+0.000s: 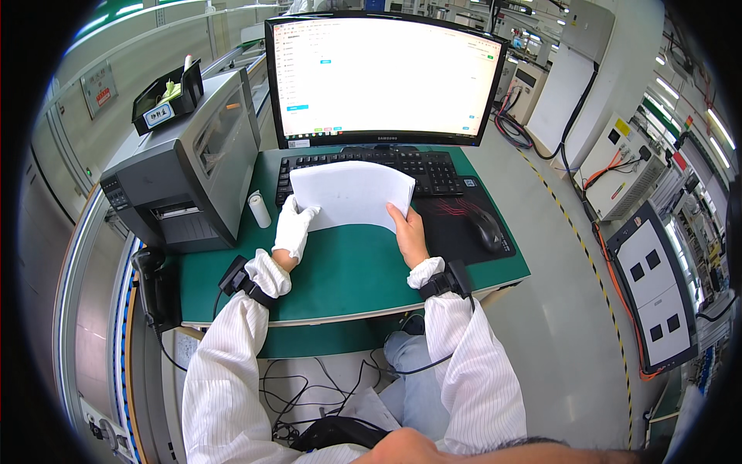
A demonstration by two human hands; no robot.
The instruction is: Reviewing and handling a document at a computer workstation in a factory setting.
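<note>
A stack of white paper sheets point(352, 193) is held up between my two hands, bowed in a curve above the green tabletop, and it hides part of the keyboard. My left hand point(294, 228), in a white glove, grips the lower left edge. At the right edge my bare right hand point(410, 233) pinches the sheets, thumb in front and the other fingers behind them. Behind the paper lies a black keyboard point(437, 172). A black mouse point(485, 230) rests on a dark mouse pad point(444, 251) to the right of my right hand.
A lit monitor point(379, 81) stands behind the keyboard. On the left is a grey label printer point(182, 170) carrying a black bin point(166, 97). A white roll point(259, 209) stands beside it. A handheld scanner point(152, 286) hangs at the left edge of the green table point(348, 271). Cables point(309, 390) lie below.
</note>
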